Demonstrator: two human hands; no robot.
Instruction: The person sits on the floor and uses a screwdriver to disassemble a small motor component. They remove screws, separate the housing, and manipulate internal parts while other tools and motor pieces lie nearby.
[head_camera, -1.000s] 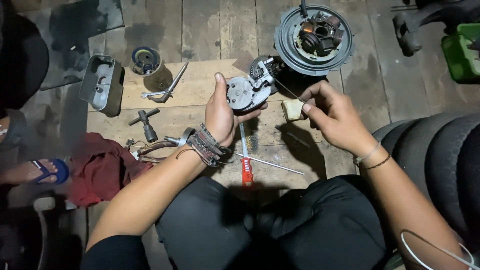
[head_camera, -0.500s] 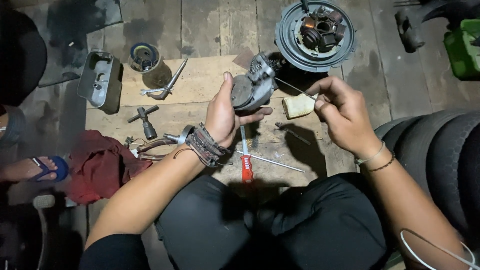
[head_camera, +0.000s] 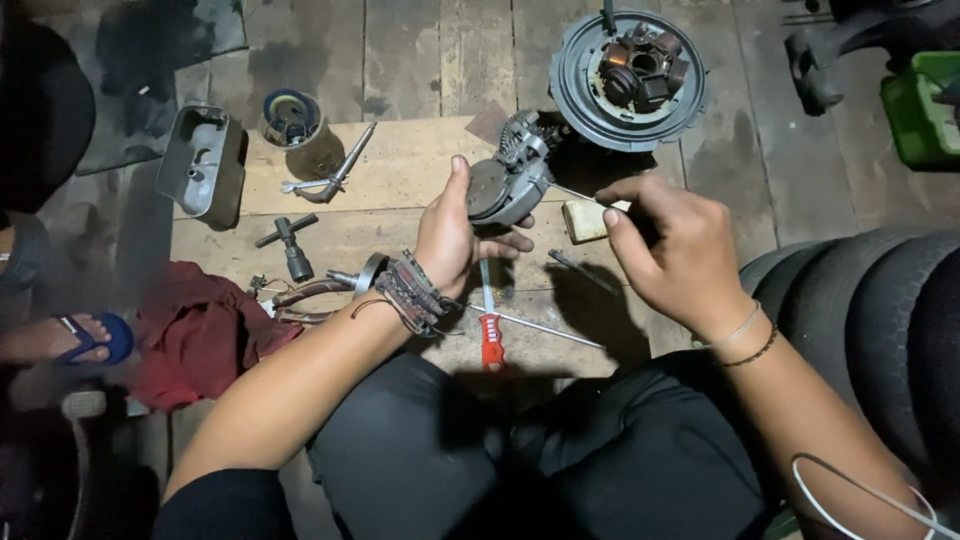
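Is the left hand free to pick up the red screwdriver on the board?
Probably not right away. The left hand is wrapped around a round metal engine part. The red-handled screwdriver lies uncovered just below the wrist, so nothing blocks it except the full hand.

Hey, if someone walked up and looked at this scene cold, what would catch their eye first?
Probably the left hand at centre, gripping a grey metal engine part, while the right hand brings a thin rod to it. Next, the round stator plate with copper coils on the floor boards at top, and the red-handled screwdriver lying on the wooden board by the knees.
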